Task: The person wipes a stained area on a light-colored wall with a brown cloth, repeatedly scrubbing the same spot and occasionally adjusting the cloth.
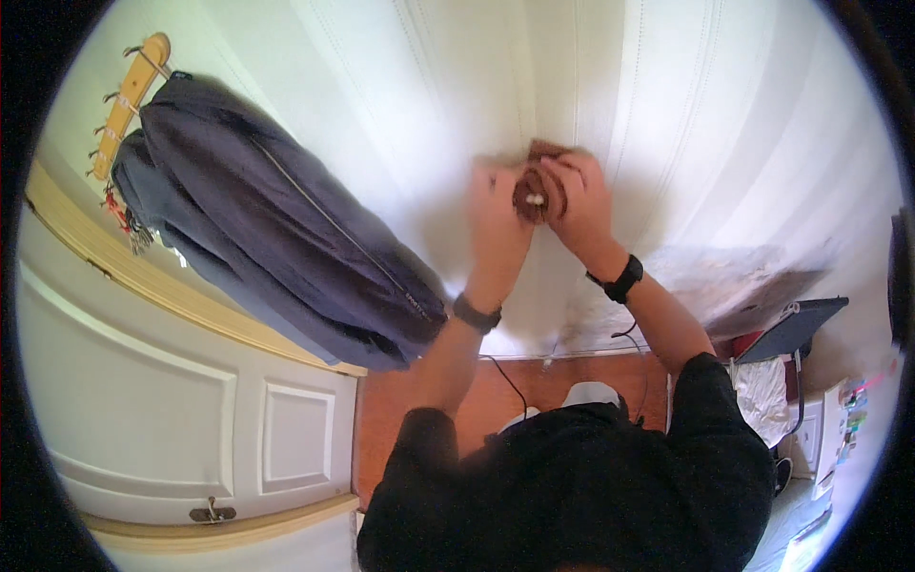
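Both my arms reach up in front of a pale striped wall (419, 124). Between the hands is a reddish-brown round thing (522, 202) with small white spots at its middle; its kind is not clear. A flat brown piece (545, 149) shows above it, behind the fingers. My right hand (583, 205) is closed over its right side, fingers bent round it. My left hand (498, 214), slightly blurred, is closed against its left side, and its fingertips are partly hidden. Each wrist wears a dark band.
Dark jackets (286, 210) hang from a wooden hook rack (129, 105) at left, beside a white door (143, 381). A thin cable (515, 381) runs down near the reddish floor (400, 391). A dark-backed chair (796, 329) and a white cabinet (808, 434) stand at right.
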`<control>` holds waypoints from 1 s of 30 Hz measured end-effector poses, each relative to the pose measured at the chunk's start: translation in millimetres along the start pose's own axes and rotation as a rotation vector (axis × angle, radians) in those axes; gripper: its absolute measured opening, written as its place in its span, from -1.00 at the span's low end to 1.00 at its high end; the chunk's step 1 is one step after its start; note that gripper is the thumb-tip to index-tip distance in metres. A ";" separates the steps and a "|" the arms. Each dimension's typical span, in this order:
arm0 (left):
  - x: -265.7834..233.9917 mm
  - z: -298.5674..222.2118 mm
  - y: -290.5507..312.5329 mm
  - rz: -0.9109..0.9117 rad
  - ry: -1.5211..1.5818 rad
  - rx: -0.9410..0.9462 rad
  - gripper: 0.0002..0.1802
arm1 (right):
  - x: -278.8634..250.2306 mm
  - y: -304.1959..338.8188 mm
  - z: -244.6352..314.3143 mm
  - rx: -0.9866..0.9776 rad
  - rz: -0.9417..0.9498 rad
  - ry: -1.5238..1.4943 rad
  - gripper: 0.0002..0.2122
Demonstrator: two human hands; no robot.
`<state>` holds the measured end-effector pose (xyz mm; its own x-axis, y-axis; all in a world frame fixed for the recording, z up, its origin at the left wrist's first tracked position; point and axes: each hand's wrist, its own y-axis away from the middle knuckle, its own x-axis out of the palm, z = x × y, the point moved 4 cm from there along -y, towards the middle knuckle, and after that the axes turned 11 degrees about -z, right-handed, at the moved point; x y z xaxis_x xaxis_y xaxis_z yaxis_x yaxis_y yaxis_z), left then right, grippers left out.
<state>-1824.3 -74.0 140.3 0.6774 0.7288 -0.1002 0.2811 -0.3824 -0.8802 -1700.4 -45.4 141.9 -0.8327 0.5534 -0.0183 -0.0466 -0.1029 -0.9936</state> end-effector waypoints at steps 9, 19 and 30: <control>11.4 17.7 57.3 0.115 -0.003 -0.098 -0.49 | -12.3 51.8 -6.0 0.023 0.203 -0.047 -0.71; 50.2 -49.4 5.9 -0.017 0.095 0.038 -0.48 | -54.6 -20.6 -45.0 -0.011 0.069 -0.046 -0.55; 155.1 -131.5 23.6 0.065 0.148 0.236 -0.63 | -164.2 -23.2 -124.5 0.104 -0.037 0.091 -0.48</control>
<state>-1623.2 -44.8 165.0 0.7858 0.6092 -0.1066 0.0794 -0.2703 -0.9595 -1493.9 -31.0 154.1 -0.7759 0.6309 0.0033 -0.1370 -0.1635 -0.9770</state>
